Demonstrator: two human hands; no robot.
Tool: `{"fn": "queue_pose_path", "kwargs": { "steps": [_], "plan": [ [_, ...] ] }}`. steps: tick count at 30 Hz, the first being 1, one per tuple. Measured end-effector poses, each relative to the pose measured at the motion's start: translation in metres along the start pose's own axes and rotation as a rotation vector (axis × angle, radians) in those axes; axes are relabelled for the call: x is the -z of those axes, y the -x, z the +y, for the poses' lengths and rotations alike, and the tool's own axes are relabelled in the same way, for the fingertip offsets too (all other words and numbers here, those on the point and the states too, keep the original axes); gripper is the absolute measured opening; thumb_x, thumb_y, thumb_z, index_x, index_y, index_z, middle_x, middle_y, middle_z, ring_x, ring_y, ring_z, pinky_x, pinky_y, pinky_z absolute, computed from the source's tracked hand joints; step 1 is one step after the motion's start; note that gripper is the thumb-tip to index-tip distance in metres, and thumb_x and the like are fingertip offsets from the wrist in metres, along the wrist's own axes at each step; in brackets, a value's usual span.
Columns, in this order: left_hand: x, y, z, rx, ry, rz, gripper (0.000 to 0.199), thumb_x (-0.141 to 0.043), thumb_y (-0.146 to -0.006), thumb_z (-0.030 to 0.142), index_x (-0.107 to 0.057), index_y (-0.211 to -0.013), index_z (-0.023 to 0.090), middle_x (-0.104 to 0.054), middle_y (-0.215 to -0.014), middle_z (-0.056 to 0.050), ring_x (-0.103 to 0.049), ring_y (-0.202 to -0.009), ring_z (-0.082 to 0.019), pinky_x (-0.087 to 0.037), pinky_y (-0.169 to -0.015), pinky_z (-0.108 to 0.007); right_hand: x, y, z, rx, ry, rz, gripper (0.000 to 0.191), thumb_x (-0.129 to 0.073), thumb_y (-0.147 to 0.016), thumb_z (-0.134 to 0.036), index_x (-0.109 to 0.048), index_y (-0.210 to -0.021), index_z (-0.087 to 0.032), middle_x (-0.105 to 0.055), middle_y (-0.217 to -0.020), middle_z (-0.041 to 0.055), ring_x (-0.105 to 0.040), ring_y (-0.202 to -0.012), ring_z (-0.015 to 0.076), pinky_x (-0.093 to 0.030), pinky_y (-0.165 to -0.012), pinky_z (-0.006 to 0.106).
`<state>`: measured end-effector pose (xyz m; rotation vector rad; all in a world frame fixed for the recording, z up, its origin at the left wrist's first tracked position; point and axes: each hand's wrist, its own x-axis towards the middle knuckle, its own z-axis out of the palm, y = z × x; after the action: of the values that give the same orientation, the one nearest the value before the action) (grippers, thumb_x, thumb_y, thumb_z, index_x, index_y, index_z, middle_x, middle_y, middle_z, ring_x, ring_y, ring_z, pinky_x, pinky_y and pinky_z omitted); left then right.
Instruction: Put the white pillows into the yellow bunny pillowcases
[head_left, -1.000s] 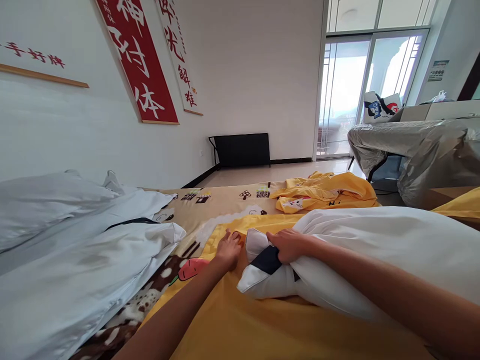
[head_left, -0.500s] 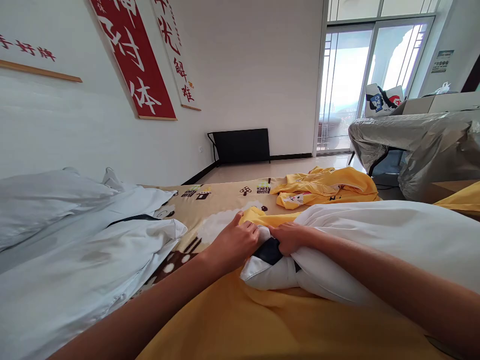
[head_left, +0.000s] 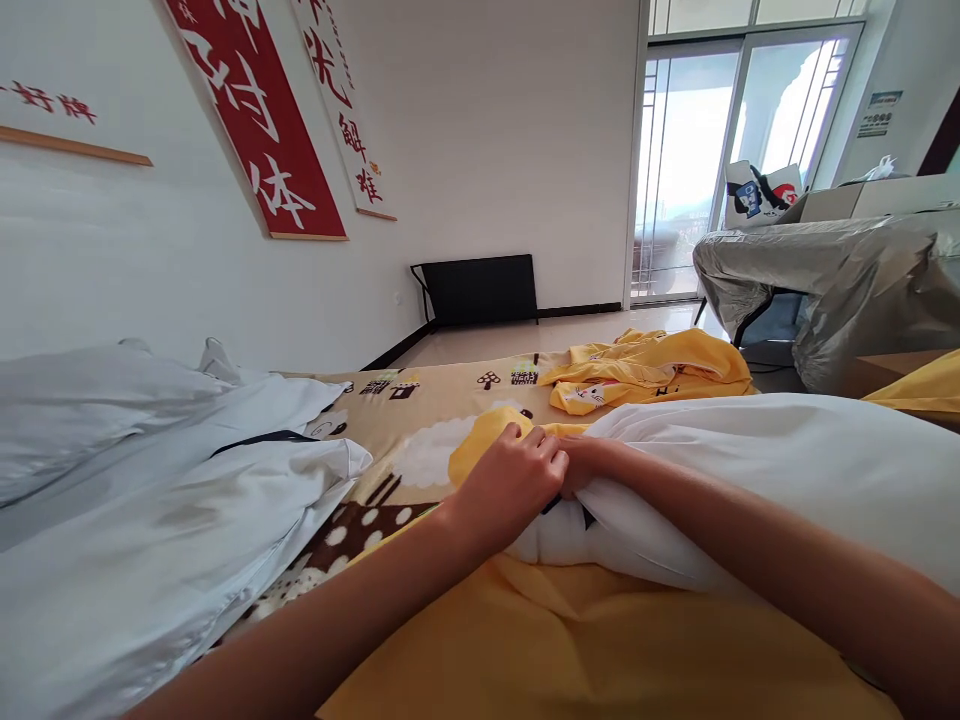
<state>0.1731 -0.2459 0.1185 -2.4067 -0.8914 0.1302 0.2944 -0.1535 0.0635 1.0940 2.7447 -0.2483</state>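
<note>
A white pillow [head_left: 757, 460] with a dark patch near its end lies at the right over yellow fabric [head_left: 585, 630]. My left hand [head_left: 525, 470] is closed at the pillow's near end, its fingers curled and meeting my right hand. My right hand [head_left: 581, 463] is closed on the pillow's end, partly hidden behind my left fingers. A bulge of yellow cloth [head_left: 480, 440] shows just beyond my left hand. Which part of the end my left fingers pinch is hidden.
White pillows [head_left: 187, 540] lie at the left on a patterned beige blanket [head_left: 427, 400]. A yellow garment [head_left: 660, 365] rests beyond my hands. Farther back are a black panel [head_left: 480, 290] against the wall and a covered table [head_left: 810, 240] at the right.
My left hand has moved right, up against my right hand, and covers most of the dark patch. The yellow cloth beyond it bulges out more to the left. The view has shifted slightly.
</note>
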Motion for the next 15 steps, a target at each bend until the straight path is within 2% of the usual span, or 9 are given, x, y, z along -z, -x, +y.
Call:
{"fn": "queue_pose_path", "kwargs": {
  "steps": [2, 7, 9, 11, 13, 15],
  "plan": [
    [0.005, 0.006, 0.005, 0.062, -0.018, -0.029, 0.025, -0.037, -0.084, 0.008, -0.058, -0.097, 0.013, -0.060, -0.098, -0.014, -0.055, -0.091, -0.027, -0.041, -0.073, -0.039, 0.002, -0.003, 0.004, -0.014, -0.002, -0.028, 0.040, -0.065, -0.060, -0.015, -0.066, -0.100, -0.009, -0.065, -0.110, 0.0134, -0.058, -0.101, 0.0271, -0.047, -0.080, 0.032],
    [0.008, 0.037, 0.002, 0.406, -0.026, -0.206, 0.035, -0.046, -0.074, 0.004, -0.054, -0.106, 0.016, -0.059, -0.097, -0.013, -0.058, -0.088, -0.028, -0.044, -0.063, -0.032, 0.005, -0.005, 0.011, -0.063, -0.050, -0.066, 0.058, -0.068, -0.056, -0.023, -0.062, -0.112, -0.011, -0.064, -0.112, 0.0124, -0.060, -0.097, 0.0269, -0.049, -0.075, 0.031],
    [0.011, 0.048, 0.000, 0.472, 0.015, -0.339, 0.038, -0.048, -0.071, 0.005, -0.052, -0.108, 0.016, -0.061, -0.087, -0.012, -0.061, -0.078, -0.028, -0.043, -0.056, -0.031, 0.006, -0.006, 0.013, -0.068, -0.067, -0.069, 0.061, -0.068, -0.056, -0.024, -0.061, -0.114, -0.010, -0.063, -0.114, 0.0137, -0.060, -0.099, 0.0282, -0.049, -0.076, 0.032],
    [0.016, 0.051, 0.001, 0.474, 0.090, -0.426, 0.039, -0.047, -0.071, 0.009, -0.051, -0.109, 0.015, -0.061, -0.073, -0.008, -0.062, -0.067, -0.027, -0.042, -0.053, -0.031, 0.007, -0.006, 0.013, -0.068, -0.077, -0.072, 0.060, -0.068, -0.055, -0.024, -0.061, -0.113, -0.010, -0.064, -0.112, 0.0135, -0.060, -0.097, 0.0285, -0.049, -0.075, 0.033],
    [0.021, 0.045, 0.006, 0.461, 0.180, -0.378, 0.039, -0.046, -0.073, 0.013, -0.050, -0.111, 0.016, -0.059, -0.064, -0.005, -0.062, -0.061, -0.026, -0.040, -0.052, -0.030, 0.007, -0.005, 0.011, -0.065, -0.086, -0.063, 0.058, -0.067, -0.055, -0.023, -0.063, -0.111, -0.011, -0.065, -0.110, 0.0125, -0.061, -0.094, 0.0278, -0.049, -0.074, 0.032],
    [0.023, 0.033, 0.013, 0.465, 0.298, -0.243, 0.041, -0.043, -0.074, 0.016, -0.047, -0.115, 0.019, -0.058, -0.062, -0.002, -0.062, -0.060, -0.024, -0.039, -0.051, -0.028, 0.006, -0.001, 0.008, -0.057, -0.091, -0.044, 0.053, -0.067, -0.055, -0.022, -0.064, -0.106, -0.012, -0.066, -0.106, 0.0118, -0.061, -0.092, 0.0272, -0.048, -0.073, 0.032]
  ]
}}
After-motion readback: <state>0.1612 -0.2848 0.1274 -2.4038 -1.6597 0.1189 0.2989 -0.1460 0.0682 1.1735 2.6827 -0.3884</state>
